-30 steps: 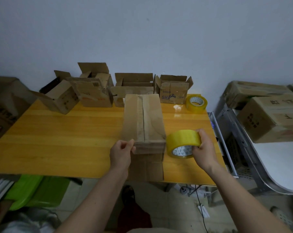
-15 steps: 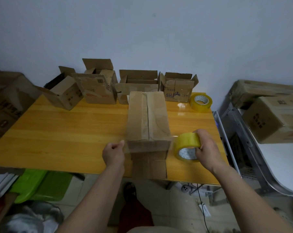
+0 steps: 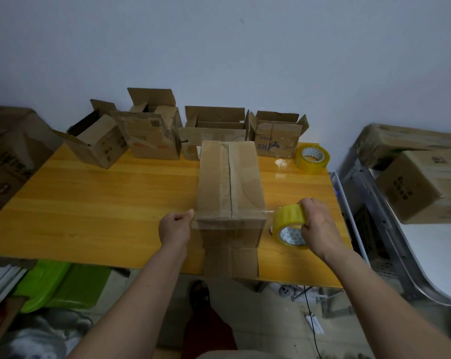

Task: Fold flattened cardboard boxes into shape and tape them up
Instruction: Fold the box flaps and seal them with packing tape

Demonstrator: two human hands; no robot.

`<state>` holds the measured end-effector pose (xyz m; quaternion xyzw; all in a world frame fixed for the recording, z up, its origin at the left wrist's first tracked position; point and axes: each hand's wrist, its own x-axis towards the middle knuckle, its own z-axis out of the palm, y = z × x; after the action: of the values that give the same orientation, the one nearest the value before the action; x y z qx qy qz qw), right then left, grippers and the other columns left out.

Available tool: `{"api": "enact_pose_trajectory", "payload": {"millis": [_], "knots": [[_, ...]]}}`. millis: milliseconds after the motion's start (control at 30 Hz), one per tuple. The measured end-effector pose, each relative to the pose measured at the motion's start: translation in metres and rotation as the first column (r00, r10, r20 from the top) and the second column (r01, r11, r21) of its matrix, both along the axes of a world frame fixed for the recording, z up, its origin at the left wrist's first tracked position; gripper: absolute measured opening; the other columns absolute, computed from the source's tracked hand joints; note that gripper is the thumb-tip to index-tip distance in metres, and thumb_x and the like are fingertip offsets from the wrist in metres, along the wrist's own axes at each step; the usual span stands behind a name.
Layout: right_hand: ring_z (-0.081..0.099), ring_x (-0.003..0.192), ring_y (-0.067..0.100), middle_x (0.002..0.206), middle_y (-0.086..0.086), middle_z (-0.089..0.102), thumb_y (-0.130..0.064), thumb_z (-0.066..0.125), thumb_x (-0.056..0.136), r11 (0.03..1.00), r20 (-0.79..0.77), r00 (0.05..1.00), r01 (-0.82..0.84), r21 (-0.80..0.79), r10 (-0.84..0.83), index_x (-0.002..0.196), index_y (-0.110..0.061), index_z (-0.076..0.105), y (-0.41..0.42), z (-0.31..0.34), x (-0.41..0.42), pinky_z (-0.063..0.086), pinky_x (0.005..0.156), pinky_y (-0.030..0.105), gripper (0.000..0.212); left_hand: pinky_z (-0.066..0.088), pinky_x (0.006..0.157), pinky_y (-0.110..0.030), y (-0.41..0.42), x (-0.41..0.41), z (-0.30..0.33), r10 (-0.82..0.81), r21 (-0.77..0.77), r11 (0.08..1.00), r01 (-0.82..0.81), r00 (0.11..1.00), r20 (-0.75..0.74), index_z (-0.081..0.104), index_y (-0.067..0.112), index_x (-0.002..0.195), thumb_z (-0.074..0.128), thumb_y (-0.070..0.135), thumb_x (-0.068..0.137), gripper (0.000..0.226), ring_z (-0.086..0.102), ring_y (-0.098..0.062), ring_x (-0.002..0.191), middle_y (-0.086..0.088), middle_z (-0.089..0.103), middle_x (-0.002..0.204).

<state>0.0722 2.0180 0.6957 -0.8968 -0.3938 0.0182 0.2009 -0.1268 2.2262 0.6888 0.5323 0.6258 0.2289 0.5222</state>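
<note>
Centrally, a folded cardboard box lies lengthwise on the yellow wooden table, its near flaps hanging over the table's front edge. At the box's near left corner the left hand pinches the free end of a clear strip of tape stretched across the near end of the box, while the right hand grips the yellow tape roll just beside the right corner. Behind, four open boxes stand along the wall, with a second tape roll at the far right.

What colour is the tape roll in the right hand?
Translucent yellow tape roll, white patterned core; head view.
</note>
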Motion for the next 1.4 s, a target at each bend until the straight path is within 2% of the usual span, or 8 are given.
{"api": "enact_pose_trajectory", "payload": {"millis": [333, 667, 900, 1000, 1067, 1167, 1233, 1400], "knots": [[0.041, 0.094, 0.027, 0.102, 0.012, 0.047, 0.019, 0.047, 0.072, 0.974, 0.05, 0.996, -0.064, -0.217, 0.076, 0.106, -0.008, 0.048, 0.011, -0.022, 0.003, 0.024, 0.071, 0.028, 0.044, 0.037, 0.067, -0.033, 0.011, -0.005, -0.022, -0.059, -0.287, 0.953, 0.095, 0.989, 0.133, 0.052, 0.014, 0.081, 0.065, 0.031, 0.091, 0.023, 0.044, -0.017, 0.069, -0.003, 0.047, 0.077], [0.04, 0.096, 0.028, 0.103, 0.012, 0.045, 0.016, 0.048, 0.072, 0.958, -0.008, 0.992, -0.123, -0.258, 0.125, 0.122, -0.011, 0.047, 0.023, -0.027, 0.004, 0.025, 0.073, 0.028, 0.057, 0.041, 0.084, -0.06, -0.011, -0.008, -0.032, 0.368, -0.872, 0.461, 0.164, 0.859, 0.356, 0.051, 0.004, 0.113, 0.084, 0.054, 0.038, 0.096, 0.048, -0.025, 0.091, -0.009, 0.048, 0.104], [0.039, 0.098, 0.03, 0.105, 0.016, 0.045, 0.015, 0.048, 0.073, 0.968, -0.103, 0.99, -0.12, -0.22, 0.099, 0.123, -0.007, 0.048, 0.024, -0.025, -0.002, 0.03, 0.077, 0.033, 0.055, 0.044, 0.082, -0.05, 0.001, -0.002, -0.026, 0.428, -0.871, 0.464, 0.159, 0.821, 0.377, 0.056, 0.011, 0.09, 0.076, 0.051, 0.071, 0.049, 0.045, -0.023, 0.079, -0.007, 0.045, 0.085], [0.037, 0.101, 0.029, 0.108, 0.014, 0.042, 0.011, 0.051, 0.078, 0.972, -0.204, 0.972, -0.157, -0.176, 0.12, 0.124, -0.008, 0.046, 0.026, -0.023, -0.011, 0.032, 0.08, 0.034, 0.05, 0.048, 0.069, -0.034, 0.011, -0.002, -0.01, 0.32, -0.691, 0.716, -0.097, 0.926, 0.202, 0.053, 0.015, 0.09, 0.06, 0.033, 0.093, 0.02, 0.047, -0.019, 0.071, -0.007, 0.05, 0.089], [0.037, 0.104, 0.029, 0.111, 0.014, 0.042, 0.006, 0.054, 0.081, 0.97, -0.257, 0.956, -0.186, -0.154, 0.143, 0.125, -0.009, 0.045, 0.029, -0.025, -0.019, 0.031, 0.081, 0.032, 0.048, 0.048, 0.078, -0.035, 0.009, -0.003, -0.009, 0.185, -0.04, 0.981, -0.189, 0.979, -0.089, 0.056, 0.009, 0.095, 0.051, 0.018, 0.097, 0.01, 0.053, -0.025, 0.087, -0.008, 0.055, 0.103], [0.035, 0.112, 0.029, 0.117, 0.013, 0.041, 0.0, 0.057, 0.084, 0.975, -0.358, 0.922, -0.194, -0.103, 0.146, 0.129, -0.01, 0.042, 0.039, -0.027, -0.036, 0.03, 0.087, 0.03, 0.048, 0.044, 0.09, -0.035, -0.018, 0.0, 0.001, -0.119, 0.68, 0.637, 0.362, 0.919, -0.377, 0.06, 0.013, 0.111, 0.051, 0.015, 0.094, 0.02, 0.055, -0.021, 0.1, -0.003, 0.062, 0.106], [0.033, 0.117, 0.028, 0.12, 0.011, 0.039, -0.007, 0.06, 0.086, 0.974, -0.43, 0.89, -0.208, -0.087, 0.151, 0.132, -0.012, 0.04, 0.046, -0.029, -0.049, 0.031, 0.092, 0.031, 0.051, 0.033, 0.108, -0.04, -0.034, 0.005, -0.003, -0.276, 0.571, 0.458, 0.682, 0.719, -0.638, 0.054, 0.016, 0.129, 0.04, 0.03, 0.098, 0.037, 0.054, -0.022, 0.115, -0.004, 0.062, 0.124], [0.033, 0.118, 0.019, 0.118, 0.003, 0.037, -0.022, 0.065, 0.086, 0.968, -0.549, 0.81, -0.252, -0.004, 0.208, 0.137, -0.018, 0.036, 0.055, -0.031, -0.077, 0.032, 0.097, 0.029, 0.059, -0.006, 0.118, -0.041, -0.033, 0.014, -0.017, -0.28, 0.234, 0.526, 0.818, 0.426, -0.86, 0.016, 0.007, 0.152, 0.014, 0.065, 0.094, 0.083, 0.012, -0.024, 0.147, -0.012, 0.017, 0.159]]}}
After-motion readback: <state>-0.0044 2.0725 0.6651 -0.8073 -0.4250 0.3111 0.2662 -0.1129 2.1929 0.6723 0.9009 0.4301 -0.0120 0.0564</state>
